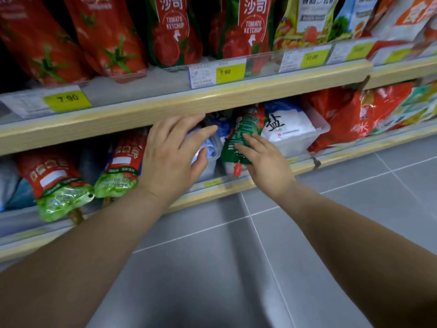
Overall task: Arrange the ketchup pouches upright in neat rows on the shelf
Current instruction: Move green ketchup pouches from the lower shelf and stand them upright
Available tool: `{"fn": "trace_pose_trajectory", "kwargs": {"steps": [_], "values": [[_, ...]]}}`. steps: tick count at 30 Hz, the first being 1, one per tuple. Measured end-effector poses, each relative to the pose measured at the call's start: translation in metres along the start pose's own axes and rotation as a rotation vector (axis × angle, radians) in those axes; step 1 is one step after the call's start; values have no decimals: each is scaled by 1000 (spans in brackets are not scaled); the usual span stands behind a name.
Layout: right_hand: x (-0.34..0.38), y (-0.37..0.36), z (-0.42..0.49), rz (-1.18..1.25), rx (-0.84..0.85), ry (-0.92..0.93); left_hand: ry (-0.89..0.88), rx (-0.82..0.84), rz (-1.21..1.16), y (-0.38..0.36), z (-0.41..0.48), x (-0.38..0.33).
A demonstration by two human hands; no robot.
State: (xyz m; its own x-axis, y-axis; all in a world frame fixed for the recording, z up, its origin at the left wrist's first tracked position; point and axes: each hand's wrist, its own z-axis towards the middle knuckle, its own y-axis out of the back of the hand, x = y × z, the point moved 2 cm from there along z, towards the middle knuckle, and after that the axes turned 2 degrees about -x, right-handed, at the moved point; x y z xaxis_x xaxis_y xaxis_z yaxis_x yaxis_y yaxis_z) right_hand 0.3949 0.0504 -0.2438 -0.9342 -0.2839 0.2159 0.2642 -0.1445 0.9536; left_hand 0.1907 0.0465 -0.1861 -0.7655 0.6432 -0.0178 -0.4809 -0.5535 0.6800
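The grey tiled floor filled the lower half of the view, crossed by pale grout lines. Above it ran two shelves with light wooden front edges. On the upper shelf stood a row of tall red ketchup pouches, upright and side by side, with yellow price tags clipped along the rail below them; to their right stood bags in yellow, white and orange. On the lower shelf, at the left, two red-and-green pouches lay tipped forward, their spouts pointing out over the shelf edge. Further right sat a clear plastic bin holding a white bag of salt, and beyond it red bags leaned against each other.

Both bare forearms reached in from the bottom corners. The left hand hovered at the lower shelf with its fingers spread apart and slightly curled, in front of a bluish packet; whether it touched the packet could not be told. The right hand held a small green-and-red ketchup pouch, fingers lying across its front and closed on it. That pouch was tilted, its red spout pointing down toward the shelf edge, just left of the bin.
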Motion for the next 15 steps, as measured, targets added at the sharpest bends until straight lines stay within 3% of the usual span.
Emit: {"fn": "trace_pose_trajectory", "kwargs": {"steps": [3, 6, 9, 15], "values": [[5, 13, -3, 42, -118, 26, 102, 148, -170, -8, -15, -6], [11, 36, -10, 166, -293, 43, 373, 320, -367, -22, -21, -11], [16, 62, -9, 254, -418, 12, 584, 371, -516, -39, -13, -15], [17, 95, 5, 692, -407, -217, 716, 457, -680, -57, 13, -24]]}}
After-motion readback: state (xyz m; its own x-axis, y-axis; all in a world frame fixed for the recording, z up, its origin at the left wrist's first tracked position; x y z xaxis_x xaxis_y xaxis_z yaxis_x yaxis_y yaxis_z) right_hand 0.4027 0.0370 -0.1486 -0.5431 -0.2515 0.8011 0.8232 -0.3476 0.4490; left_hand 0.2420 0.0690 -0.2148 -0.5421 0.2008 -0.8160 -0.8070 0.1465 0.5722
